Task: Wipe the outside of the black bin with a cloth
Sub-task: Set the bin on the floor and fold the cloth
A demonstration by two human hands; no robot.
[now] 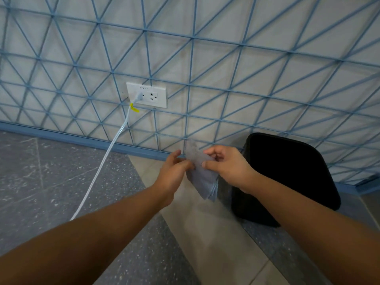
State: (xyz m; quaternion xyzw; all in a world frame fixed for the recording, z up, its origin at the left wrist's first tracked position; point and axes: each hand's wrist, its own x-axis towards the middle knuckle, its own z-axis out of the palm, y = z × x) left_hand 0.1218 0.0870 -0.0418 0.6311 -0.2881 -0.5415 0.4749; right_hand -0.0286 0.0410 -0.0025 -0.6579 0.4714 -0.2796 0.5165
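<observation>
A black bin [287, 173] with an open dark top stands on the floor by the wall, at the right. In front of me, just left of the bin, both hands hold a folded grey-blue cloth [202, 177] in the air. My left hand [174, 171] pinches the cloth's left edge with thumb and fingers. My right hand [228, 165] pinches its upper right part, and the wrist crosses in front of the bin's left side. The cloth hangs down between the hands and does not touch the bin.
A white wall socket [147, 95] holds a plug with a yellow tag, and its white cable [107, 155] runs down across the grey speckled floor at the left. The wall [226, 64] carries a blue triangle pattern above a blue skirting [82, 139].
</observation>
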